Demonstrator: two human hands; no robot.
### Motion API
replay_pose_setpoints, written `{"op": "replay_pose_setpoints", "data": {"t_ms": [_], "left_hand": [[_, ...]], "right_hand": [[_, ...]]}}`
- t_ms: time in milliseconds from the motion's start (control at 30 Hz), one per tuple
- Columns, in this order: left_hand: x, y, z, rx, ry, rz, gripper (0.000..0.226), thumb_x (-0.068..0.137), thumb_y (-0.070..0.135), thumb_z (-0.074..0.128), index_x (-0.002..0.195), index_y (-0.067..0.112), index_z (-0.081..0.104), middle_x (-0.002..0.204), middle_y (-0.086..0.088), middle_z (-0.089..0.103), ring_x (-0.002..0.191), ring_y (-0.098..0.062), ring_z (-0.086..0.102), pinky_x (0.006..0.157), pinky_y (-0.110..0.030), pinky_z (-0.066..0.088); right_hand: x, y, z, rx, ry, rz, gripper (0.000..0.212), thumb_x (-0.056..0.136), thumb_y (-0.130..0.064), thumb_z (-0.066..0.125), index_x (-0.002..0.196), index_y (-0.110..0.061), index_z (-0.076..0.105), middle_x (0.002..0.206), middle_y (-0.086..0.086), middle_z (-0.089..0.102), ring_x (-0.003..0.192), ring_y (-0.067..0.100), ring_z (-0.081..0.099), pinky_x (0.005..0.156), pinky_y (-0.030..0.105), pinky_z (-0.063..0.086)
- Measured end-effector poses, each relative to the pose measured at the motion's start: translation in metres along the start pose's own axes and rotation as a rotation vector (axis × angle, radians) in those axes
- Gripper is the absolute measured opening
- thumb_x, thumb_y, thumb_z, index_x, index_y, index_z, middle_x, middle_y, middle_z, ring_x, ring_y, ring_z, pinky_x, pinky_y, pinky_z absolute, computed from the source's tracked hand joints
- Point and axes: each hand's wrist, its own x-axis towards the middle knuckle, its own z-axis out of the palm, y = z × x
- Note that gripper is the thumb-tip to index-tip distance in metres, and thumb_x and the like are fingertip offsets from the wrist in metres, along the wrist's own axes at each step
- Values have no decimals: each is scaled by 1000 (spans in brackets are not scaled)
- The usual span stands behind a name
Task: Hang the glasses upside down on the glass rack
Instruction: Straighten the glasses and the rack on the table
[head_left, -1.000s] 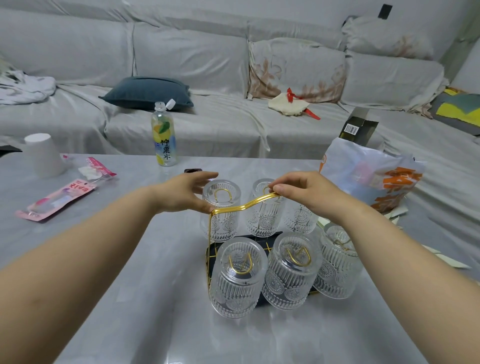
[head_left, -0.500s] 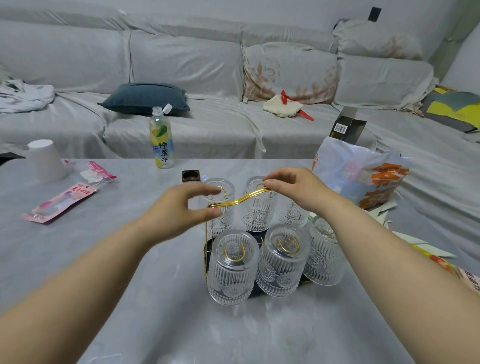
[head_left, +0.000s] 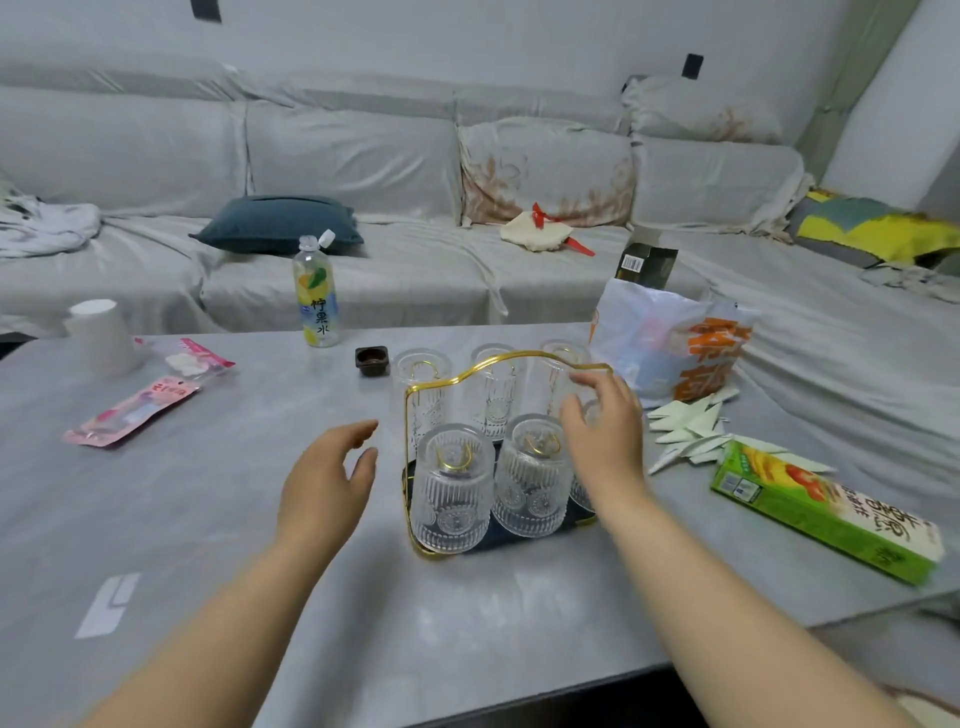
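Centrally on the grey table (head_left: 208, 519), a gold wire glass rack (head_left: 415, 415) with a dark base is seen, its wavy handle arching over the top. Ribbed clear glasses (head_left: 454, 488) are hung upside down on it in two rows; five can be made out clearly, and a sixth at the near right is mostly hidden by the right hand (head_left: 605, 436). That hand is held with fingers loosely spread in front of the rack's right end, just under the handle, and nothing is grasped by it. The left hand (head_left: 324, 483) is held open and empty just left of the rack, apart from it. Toward the far edge a drink bottle (head_left: 317, 296) is stood, and near the right edge a green box (head_left: 826, 514) is laid.
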Motion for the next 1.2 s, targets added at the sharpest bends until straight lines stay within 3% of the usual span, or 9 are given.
{"op": "replay_pose_setpoints", "data": {"t_ms": [100, 200, 333, 500, 633, 700, 833, 967, 1200], "left_hand": [[-38, -31, -2, 36, -34, -108, 27, 83, 6, 51, 109, 10, 58, 117, -13, 62, 108, -30, 54, 85, -36, 39], [-67, -56, -4, 127, -123, -178, 28, 82, 4, 52, 110, 8, 57, 120, -14, 60, 112, -33, 52, 90, -40, 40], [-92, -79, -6, 280, -287, -150, 30, 78, 5, 58, 108, 3, 58, 122, -20, 58, 114, -35, 51, 98, -41, 39], [-100, -84, -7, 325, -300, -104, 26, 77, 7, 60, 103, 4, 62, 122, -19, 59, 114, -35, 52, 99, -42, 39], [-101, -83, -7, 324, -284, -86, 26, 77, 6, 60, 102, 4, 63, 121, -19, 59, 113, -35, 53, 99, -41, 39], [-101, -84, -7, 322, -281, -89, 25, 77, 6, 60, 102, 3, 63, 121, -19, 59, 113, -35, 52, 99, -42, 39], [-100, -84, -7, 314, -273, -93, 24, 75, 4, 62, 99, 2, 64, 118, -20, 61, 111, -37, 54, 97, -44, 40], [-101, -84, -6, 316, -268, -93, 24, 74, 3, 63, 98, 1, 64, 116, -22, 62, 110, -38, 54, 97, -46, 41], [-100, -82, -5, 329, -267, -91, 25, 74, 3, 63, 99, 3, 64, 116, -21, 62, 109, -38, 55, 96, -46, 41]], "right_hand": [[-56, 16, -13, -15, 174, -55, 16, 69, 4, 47, 76, 3, 61, 77, 21, 64, 81, 27, 52, 70, 19, 29], [-90, 31, -20, 2, 255, 22, 14, 69, 3, 47, 75, 3, 60, 76, 20, 61, 79, 21, 45, 69, 15, 29], [-118, 54, -11, -44, 142, 160, 17, 68, 20, 52, 76, 8, 60, 81, 27, 61, 83, 39, 51, 71, 23, 29], [-148, 66, 3, -110, -11, 273, 15, 72, 13, 54, 84, 6, 60, 92, 26, 60, 94, 40, 51, 81, 31, 33], [-113, 48, -8, -52, 279, 223, 23, 65, 12, 63, 87, 11, 55, 94, 35, 55, 93, 49, 49, 82, 32, 30], [-81, 39, -19, 10, 343, 225, 37, 67, 5, 66, 100, 9, 50, 108, 34, 50, 106, 47, 43, 89, 30, 26], [-25, 38, -35, 32, 66, 266, 76, 69, -12, 71, 130, -4, 28, 137, 20, 35, 129, 34, 28, 107, 37, 21], [-5, 45, -34, 17, -258, 261, 92, 68, -17, 73, 138, -14, 12, 147, 13, 24, 134, 27, 23, 111, 38, 20], [-7, 49, -27, 38, -173, 226, 87, 68, -12, 73, 135, -12, 18, 145, 13, 26, 132, 25, 26, 106, 30, 23]]}}
